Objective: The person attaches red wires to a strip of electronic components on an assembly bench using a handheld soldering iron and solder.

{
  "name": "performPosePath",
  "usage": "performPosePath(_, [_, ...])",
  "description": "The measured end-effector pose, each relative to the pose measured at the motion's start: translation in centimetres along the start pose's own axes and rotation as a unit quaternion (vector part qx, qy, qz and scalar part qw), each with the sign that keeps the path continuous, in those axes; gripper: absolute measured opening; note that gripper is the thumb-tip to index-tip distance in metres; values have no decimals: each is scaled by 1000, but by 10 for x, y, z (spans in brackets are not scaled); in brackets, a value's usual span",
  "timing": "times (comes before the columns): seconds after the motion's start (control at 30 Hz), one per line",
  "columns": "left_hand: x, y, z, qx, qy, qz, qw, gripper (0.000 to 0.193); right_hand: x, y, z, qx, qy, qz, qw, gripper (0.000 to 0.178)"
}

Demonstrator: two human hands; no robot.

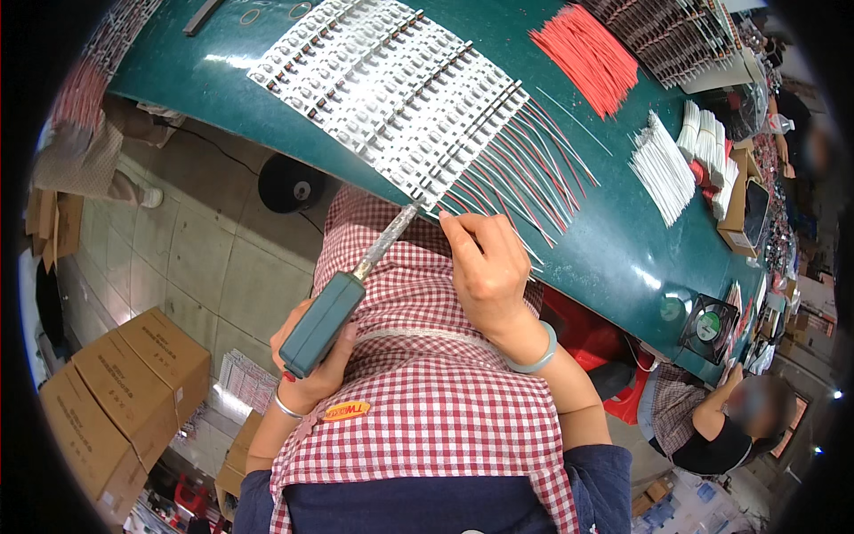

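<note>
Left hand [311, 365] is wrapped tight around the teal handle of a soldering iron [342, 303] — its grip is pressed together on the handle, and the long metal shaft runs up so the tip sits right at the near edge of the table [614, 240], at the end of the row of white strips [391, 89]. Right hand [485, 262] comes in beside it, thumb and fingers pinched on the thin red and white wires [525, 191] where they leave the strips; which single wire it holds is too fine to tell.

Judging progress: the strips lie side by side in a broad band across the middle of the table, and a good fan of wires already trails from those at the band's right end, toward the near edge. That looks like the part already wired. The strips further left show no leads that can be made out, so a fair share seems left to do.

Supply is plentiful — a loose heap of red wires [587, 53] lies toward the far edge and a bundle of white wires [663, 165] further right. More trays of strips [667, 31] wait at the far right corner. A small fan [709, 327] stands at the near right edge, by another person [712, 418] at work.
</note>
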State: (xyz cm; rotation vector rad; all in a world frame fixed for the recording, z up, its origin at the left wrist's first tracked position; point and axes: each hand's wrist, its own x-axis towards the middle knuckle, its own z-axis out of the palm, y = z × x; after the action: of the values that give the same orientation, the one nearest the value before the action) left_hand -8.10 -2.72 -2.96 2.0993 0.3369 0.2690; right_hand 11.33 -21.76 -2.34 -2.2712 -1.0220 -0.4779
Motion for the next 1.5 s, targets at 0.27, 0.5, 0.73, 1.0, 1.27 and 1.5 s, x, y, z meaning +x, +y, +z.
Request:
performPosePath(0.27, [12, 16, 1, 4, 1, 37, 999, 25, -1, 1, 4, -1, 6, -2, 1000, 32])
performPosePath(0.5, [19, 26, 2, 18, 8, 41, 999, 21, -1, -1, 3, 0, 4, -3, 1000, 32])
performPosePath(0.73, [20, 29, 0, 27, 5, 32, 999, 20, -1, 0, 4, -3, 4, -4, 1000, 31])
performPosePath(1.0, [-2, 6, -3, -16, 13, -8, 1000, 25, 0, 0, 2, -4, -1, 0, 1000, 31])
performPosePath(1.27, [-4, -1, -5, -25, 21, -26, 999, 28, 2, -4, 2, 3, -5, 24, 1000, 30])
performPosePath(1.5, [2, -6, -9, -9, 96, -42, 994, 26, 28, -15, 8, 40, 30, 0, 999, 31])
